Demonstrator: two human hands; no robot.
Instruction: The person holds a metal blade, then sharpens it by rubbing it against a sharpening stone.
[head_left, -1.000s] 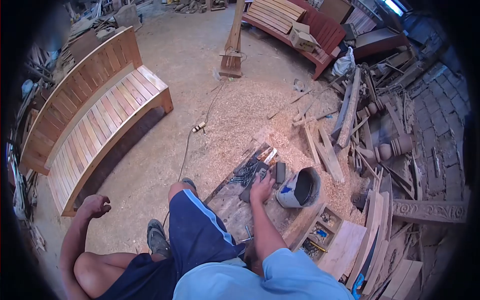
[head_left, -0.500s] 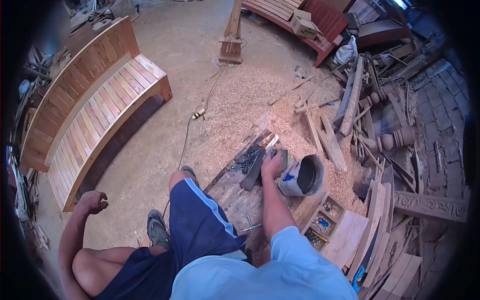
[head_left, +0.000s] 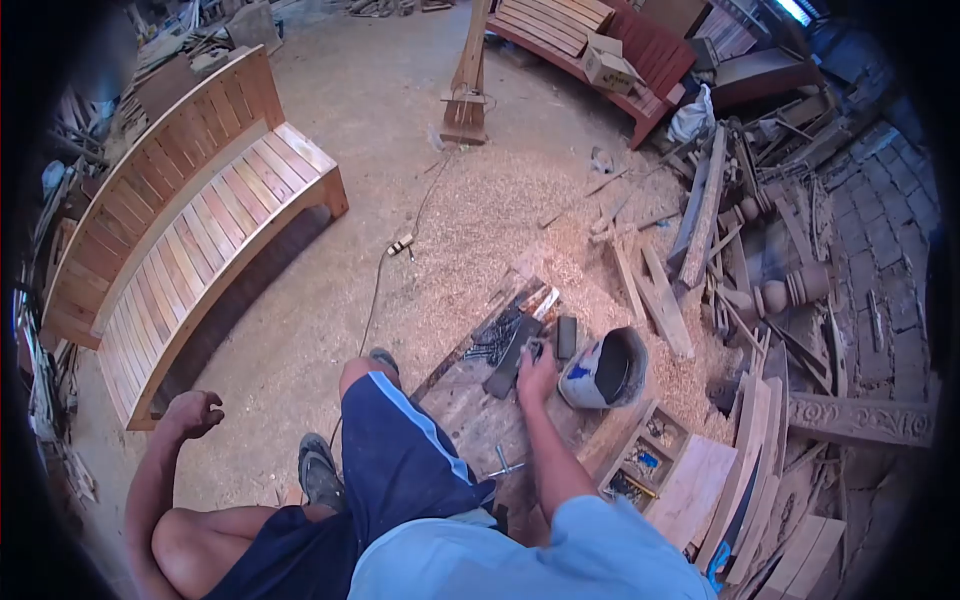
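Note:
My right hand is closed around a small dark object whose kind I cannot make out. It is just right of a long dark block that lies on a worn wooden board. A shorter dark block stands beyond the hand, apart from it. To the hand's right is a grey, stained bucket, its mouth tilted toward me. Several thin metal tools lie left of the long block. My left hand hangs empty over my bent knee, its fingers loosely curled with a gap at the thumb.
A curved slatted wooden bench stands at left. A cable with a socket crosses the floor beside wood shavings. A compartment box, a metal T-shaped tool and stacked curved boards lie near my right side.
My right hand has drawn back toward me, and the shorter dark block now shows uncovered beyond it. My left hand stays nearly where it was. The view has shifted slightly.

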